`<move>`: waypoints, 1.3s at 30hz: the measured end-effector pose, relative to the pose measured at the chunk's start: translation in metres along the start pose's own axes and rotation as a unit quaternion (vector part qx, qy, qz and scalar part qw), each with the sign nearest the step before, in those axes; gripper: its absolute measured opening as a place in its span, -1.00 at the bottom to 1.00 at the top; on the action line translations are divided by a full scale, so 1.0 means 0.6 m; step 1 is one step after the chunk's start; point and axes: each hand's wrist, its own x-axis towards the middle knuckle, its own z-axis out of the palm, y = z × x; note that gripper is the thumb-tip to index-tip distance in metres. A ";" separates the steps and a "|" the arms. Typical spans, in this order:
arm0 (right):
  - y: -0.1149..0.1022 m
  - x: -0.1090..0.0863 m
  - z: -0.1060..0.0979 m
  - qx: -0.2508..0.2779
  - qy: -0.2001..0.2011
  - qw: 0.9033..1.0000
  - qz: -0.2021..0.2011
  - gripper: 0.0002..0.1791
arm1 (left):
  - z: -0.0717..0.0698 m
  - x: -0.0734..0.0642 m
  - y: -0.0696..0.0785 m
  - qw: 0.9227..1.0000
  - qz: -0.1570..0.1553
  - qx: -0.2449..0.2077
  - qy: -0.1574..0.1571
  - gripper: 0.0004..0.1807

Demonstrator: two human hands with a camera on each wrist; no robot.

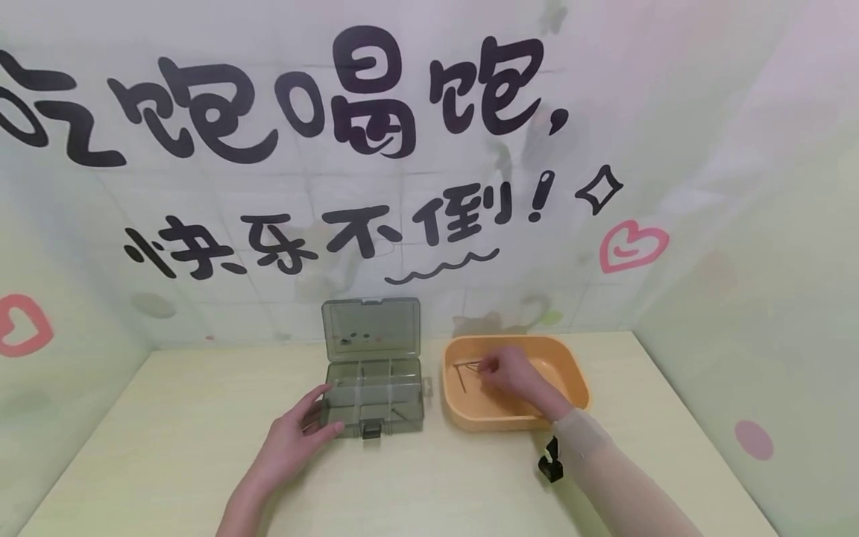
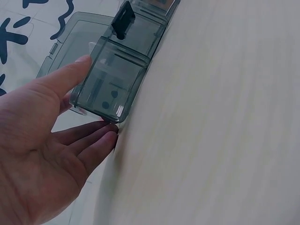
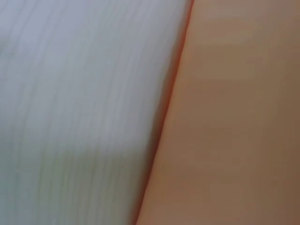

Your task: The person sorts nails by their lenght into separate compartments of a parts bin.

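The left hand (image 1: pixel 288 440) rests at the near left corner of the grey box (image 1: pixel 372 393), thumb at its front and the other fingers (image 2: pixel 99 149) along its left end; they are spread well apart and mostly straight, touching the box rather than wrapped round it. The box stands on the table (image 1: pixel 403 492) with its lid (image 1: pixel 372 328) raised at the back, its dark latch (image 1: pixel 371 429) hanging at the front and its inside split into compartments. A thin dark piece (image 1: pixel 400 413) lies in the front right compartment. Just to the right of the box, a little apart from it, sits the orange tray (image 1: pixel 496 424). The right hand (image 1: pixel 513 373) reaches into it, fingers bent and drawn together at the ends of a few thin dark sticks (image 1: pixel 461 379) in the tray's left part — whether they have hold of one, I cannot tell. The right wrist view shows only the side of the tray and the table, both blurred. A pale sleeve (image 1: pixel 624 477) covers the right arm, with a black object (image 1: pixel 552 468) beside the wrist. Behind everything rises a pale wall (image 1: pixel 570 287) — black writing (image 1: pixel 367 36) and a pink heart (image 1: pixel 606 253) on it.
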 end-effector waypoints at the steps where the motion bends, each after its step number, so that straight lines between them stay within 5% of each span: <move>1: 0.000 -0.001 0.000 0.003 0.001 1.000 -0.001 -0.86 | 0.000 0.000 0.000 1.000 -0.002 0.000 0.001 -0.19; 24: -0.031 -0.039 -0.008 0.026 0.038 0.999 -0.024 -0.80 | 0.000 0.000 0.007 1.000 -0.013 -0.001 -0.010 -0.18; 39: -0.089 -0.050 0.000 0.060 0.044 0.995 -0.068 -0.75 | 0.000 0.000 0.004 1.000 -0.008 0.001 -0.007 -0.18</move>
